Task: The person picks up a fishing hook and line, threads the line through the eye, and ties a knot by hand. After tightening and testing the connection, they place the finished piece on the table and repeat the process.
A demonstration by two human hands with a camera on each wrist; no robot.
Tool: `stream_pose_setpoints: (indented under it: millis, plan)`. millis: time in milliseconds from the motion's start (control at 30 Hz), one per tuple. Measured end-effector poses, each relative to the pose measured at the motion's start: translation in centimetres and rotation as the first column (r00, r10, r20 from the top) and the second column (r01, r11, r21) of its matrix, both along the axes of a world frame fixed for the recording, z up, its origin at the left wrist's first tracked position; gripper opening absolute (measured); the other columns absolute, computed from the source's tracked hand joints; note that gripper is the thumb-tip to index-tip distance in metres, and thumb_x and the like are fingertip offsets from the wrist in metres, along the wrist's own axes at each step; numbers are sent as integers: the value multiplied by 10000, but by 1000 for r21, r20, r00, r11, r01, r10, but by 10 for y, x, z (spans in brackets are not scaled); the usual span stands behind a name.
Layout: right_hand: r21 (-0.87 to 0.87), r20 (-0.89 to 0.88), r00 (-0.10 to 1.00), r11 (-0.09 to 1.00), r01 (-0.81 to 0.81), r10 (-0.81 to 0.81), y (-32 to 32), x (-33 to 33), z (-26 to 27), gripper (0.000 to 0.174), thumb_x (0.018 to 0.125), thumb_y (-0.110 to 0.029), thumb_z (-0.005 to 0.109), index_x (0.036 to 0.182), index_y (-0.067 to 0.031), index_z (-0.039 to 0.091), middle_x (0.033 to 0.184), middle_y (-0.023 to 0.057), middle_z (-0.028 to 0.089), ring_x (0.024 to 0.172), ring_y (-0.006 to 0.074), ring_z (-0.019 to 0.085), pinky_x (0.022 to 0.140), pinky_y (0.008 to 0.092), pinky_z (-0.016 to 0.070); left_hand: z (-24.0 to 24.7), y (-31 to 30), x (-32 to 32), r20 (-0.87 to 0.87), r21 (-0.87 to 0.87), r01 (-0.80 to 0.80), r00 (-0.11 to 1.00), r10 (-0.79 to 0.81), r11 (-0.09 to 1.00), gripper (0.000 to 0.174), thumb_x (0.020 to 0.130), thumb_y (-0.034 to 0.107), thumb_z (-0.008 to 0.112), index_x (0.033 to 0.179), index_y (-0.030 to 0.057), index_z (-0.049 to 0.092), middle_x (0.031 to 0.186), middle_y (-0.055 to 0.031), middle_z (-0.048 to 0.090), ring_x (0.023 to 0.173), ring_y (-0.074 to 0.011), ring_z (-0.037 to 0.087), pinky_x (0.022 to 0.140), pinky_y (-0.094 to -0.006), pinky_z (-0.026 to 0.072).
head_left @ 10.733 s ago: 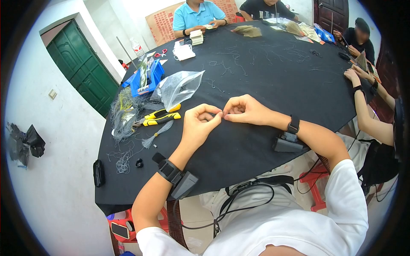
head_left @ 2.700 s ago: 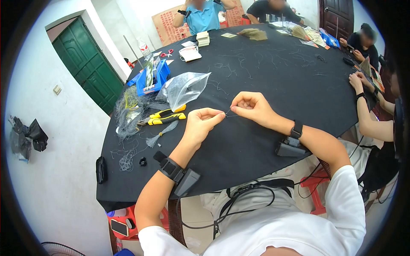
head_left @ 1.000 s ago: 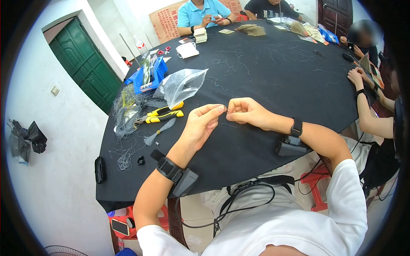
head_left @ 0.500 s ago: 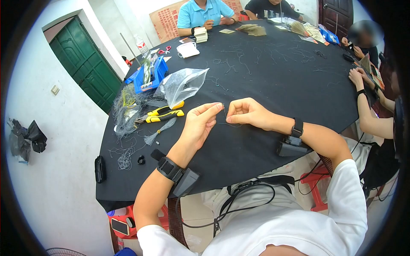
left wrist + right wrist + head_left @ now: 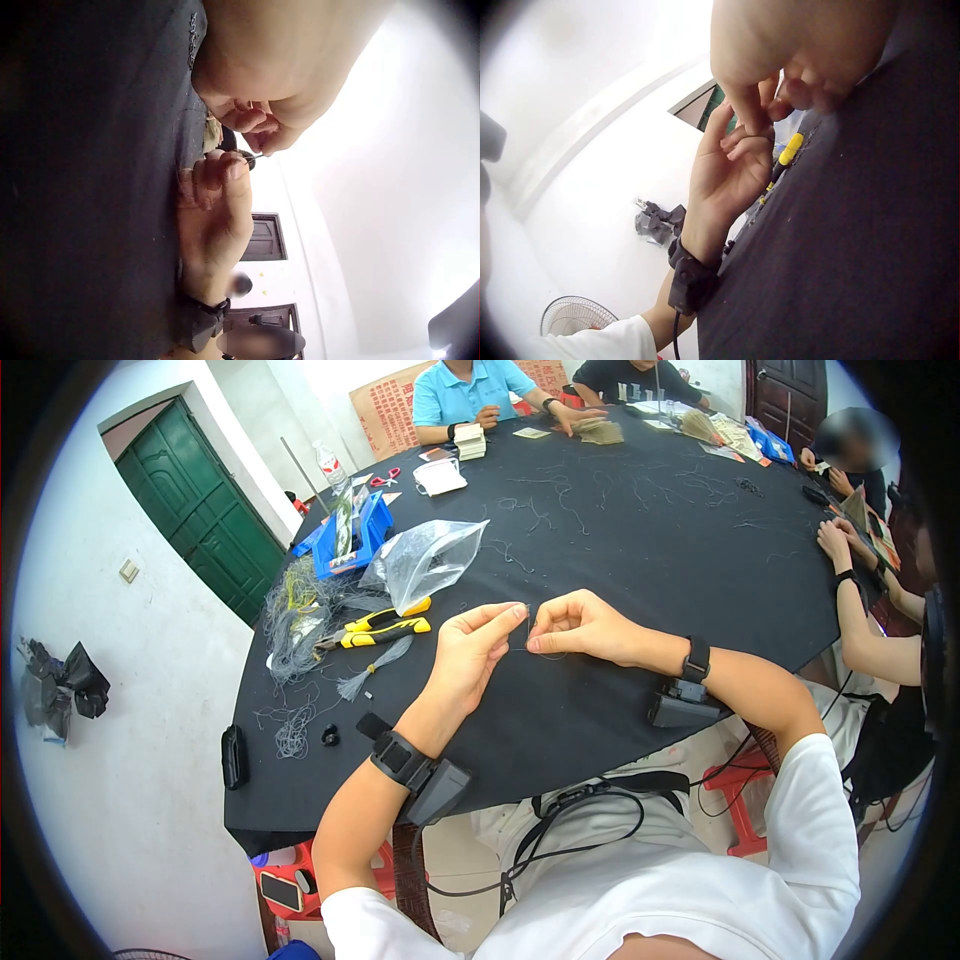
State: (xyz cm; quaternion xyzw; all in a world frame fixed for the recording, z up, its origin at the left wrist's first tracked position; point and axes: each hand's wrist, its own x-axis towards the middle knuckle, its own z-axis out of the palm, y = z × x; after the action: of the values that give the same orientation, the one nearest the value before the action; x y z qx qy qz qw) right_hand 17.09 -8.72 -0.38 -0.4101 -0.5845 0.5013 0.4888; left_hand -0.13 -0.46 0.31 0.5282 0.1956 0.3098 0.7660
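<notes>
My left hand (image 5: 468, 650) pinches a tiny, thin dark piece (image 5: 256, 158) between thumb and index finger, with its end poking out past the fingertips. Close by on the right, the thumb and index finger of my right hand (image 5: 580, 628) pinch a fine grey line (image 5: 548, 655), which loops below the fingertips. A short gap separates the two sets of fingertips in the head view. Both hands are over the black-covered table. What the dark piece is I cannot tell; the fingers hide most of it.
Left of the hands lie yellow-black pliers (image 5: 385, 635), a tied bundle of grey strands (image 5: 375, 668) and a tangled heap of line (image 5: 295, 615). Behind them are a clear plastic bag (image 5: 430, 565) and a blue bin (image 5: 375, 525). Other people sit around the table (image 5: 640, 570).
Over the last second my fingertips have parted slightly, with my right hand shifting a little and line showing between them. Across the table, the person in blue has reached toward the stack of packets.
</notes>
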Motion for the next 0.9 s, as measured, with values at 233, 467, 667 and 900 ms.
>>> stream_pose_setpoints:
  millis: [233,467,667,900]
  plan:
    - [48,77,995,997,57,-61,-2,-1,2,134,820,-109,670,884,8,659,816,48,655,738,77,589,679,198,458,0,1,1,-41,70,-90,995,93,994,162,797,110,691,918,5,667,734,21,616,529,4,384,483,-146,299]
    - [67,48,996,995,72,-75,0,-1,-1,131,833,-104,652,898,9,648,813,41,652,740,65,586,672,195,459,0,4,-1,-42,112,-102,993,108,988,149,795,114,691,909,19,672,759,21,632,541,8,400,495,-147,306]
    - [178,50,994,981,83,-93,1,-2,-3,112,841,-100,639,900,-4,635,766,12,632,684,35,549,602,181,423,-2,3,-1,-100,195,-119,985,140,974,156,784,131,705,898,27,682,740,19,640,554,5,414,508,-154,309]
    - [285,164,956,940,189,-242,-1,0,2,80,836,-102,644,877,-34,649,654,-54,555,569,-11,409,506,174,292,-1,3,-2,-156,293,-118,973,170,949,163,793,154,695,898,32,676,750,23,628,558,-2,444,503,-152,317]
